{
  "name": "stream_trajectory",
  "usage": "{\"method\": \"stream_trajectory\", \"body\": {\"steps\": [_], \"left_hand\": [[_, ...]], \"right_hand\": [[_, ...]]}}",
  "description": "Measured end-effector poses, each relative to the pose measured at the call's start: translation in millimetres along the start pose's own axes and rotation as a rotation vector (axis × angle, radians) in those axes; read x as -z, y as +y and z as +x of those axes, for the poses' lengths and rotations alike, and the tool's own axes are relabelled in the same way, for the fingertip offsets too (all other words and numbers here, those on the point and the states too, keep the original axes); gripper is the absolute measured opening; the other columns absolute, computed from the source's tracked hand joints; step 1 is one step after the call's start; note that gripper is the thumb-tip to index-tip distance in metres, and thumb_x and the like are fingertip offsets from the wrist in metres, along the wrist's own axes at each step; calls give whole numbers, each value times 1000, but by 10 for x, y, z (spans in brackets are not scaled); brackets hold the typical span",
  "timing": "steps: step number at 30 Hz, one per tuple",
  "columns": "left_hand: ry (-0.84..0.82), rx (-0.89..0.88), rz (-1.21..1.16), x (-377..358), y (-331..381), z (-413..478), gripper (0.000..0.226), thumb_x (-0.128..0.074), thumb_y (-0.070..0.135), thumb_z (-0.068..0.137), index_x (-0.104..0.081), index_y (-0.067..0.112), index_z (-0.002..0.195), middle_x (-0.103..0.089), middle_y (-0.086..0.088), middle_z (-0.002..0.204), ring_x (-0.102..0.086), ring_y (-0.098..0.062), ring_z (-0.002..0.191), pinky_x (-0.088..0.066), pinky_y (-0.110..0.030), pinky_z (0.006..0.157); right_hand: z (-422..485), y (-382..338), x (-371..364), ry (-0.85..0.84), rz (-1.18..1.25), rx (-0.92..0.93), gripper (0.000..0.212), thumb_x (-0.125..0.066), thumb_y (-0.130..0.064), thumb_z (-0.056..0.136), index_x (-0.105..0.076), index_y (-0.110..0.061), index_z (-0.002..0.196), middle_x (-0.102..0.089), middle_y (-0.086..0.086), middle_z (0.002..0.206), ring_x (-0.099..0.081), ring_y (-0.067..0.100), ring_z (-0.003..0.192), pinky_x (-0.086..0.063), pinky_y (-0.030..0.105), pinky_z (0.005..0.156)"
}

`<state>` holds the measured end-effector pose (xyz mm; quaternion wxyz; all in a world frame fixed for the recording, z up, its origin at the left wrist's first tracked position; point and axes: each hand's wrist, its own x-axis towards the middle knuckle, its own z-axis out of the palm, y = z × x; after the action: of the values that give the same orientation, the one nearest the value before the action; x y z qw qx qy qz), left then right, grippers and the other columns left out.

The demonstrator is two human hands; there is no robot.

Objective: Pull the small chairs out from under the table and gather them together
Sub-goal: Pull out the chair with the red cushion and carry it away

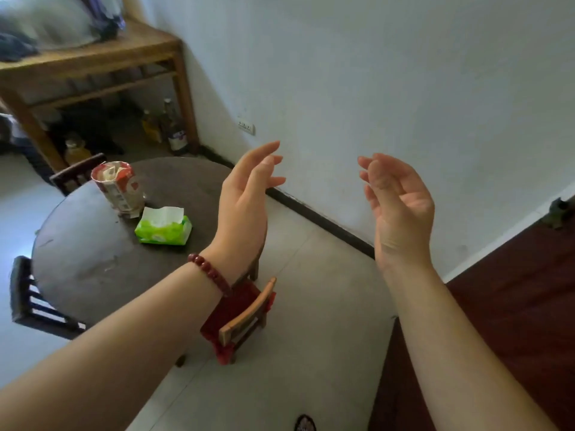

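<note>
A low round dark table (93, 262) stands on the tiled floor. A small light-wood chair with a red cushion (245, 318) is tucked at its near right side, partly behind my left wrist. A dark slatted chair (28, 300) sits at the table's left edge, and another dark chair (76, 171) shows at the far side. My left hand (245, 197), with a red bead bracelet on the wrist, is raised above the table's right edge, fingers apart and holding nothing. My right hand (398, 209) is raised in front of the wall, fingers loosely curled, empty.
A torn red-and-white paper bag (119, 188) and a green tissue pack (163, 228) lie on the table. A wooden side table (93, 60) with bottles (174, 132) underneath stands at the back left. A white wall runs behind, and a dark wooden door (513, 306) is on the right.
</note>
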<state>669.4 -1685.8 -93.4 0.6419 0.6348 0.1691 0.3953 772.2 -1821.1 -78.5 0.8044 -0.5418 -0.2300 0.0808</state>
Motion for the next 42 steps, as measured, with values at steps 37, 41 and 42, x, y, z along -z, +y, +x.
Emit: {"method": "stream_trajectory", "body": {"steps": [37,41,42], "left_hand": [[433,178,312,571,-2615,-380,52,-47,33,91,-36,11,138,-72,0,94,-66,-15,94,-51,-31,88],[415,203,360,678,-3015,-543,45,-48,35,91,-43,19,133,-71,3,98,-66,-15,96,-52,-35,87],[381,213,413,712,-3131,-587,43,-51,32,90,-45,22,131,-69,6,100,-65,-13,97,-52,-35,87]], "right_hand": [[246,3164,39,-566,-282,-267,16,-68,-8,82,-71,-20,92,-73,-7,92,-67,12,87,-52,20,75],[120,3496,174,-612,-334,-269,21,-66,-2,82,-71,-20,92,-73,-5,93,-68,11,89,-53,25,81],[96,3602,215,-637,-374,-246,24,-65,0,82,-71,-20,93,-73,-5,93,-68,10,90,-53,26,83]]}}
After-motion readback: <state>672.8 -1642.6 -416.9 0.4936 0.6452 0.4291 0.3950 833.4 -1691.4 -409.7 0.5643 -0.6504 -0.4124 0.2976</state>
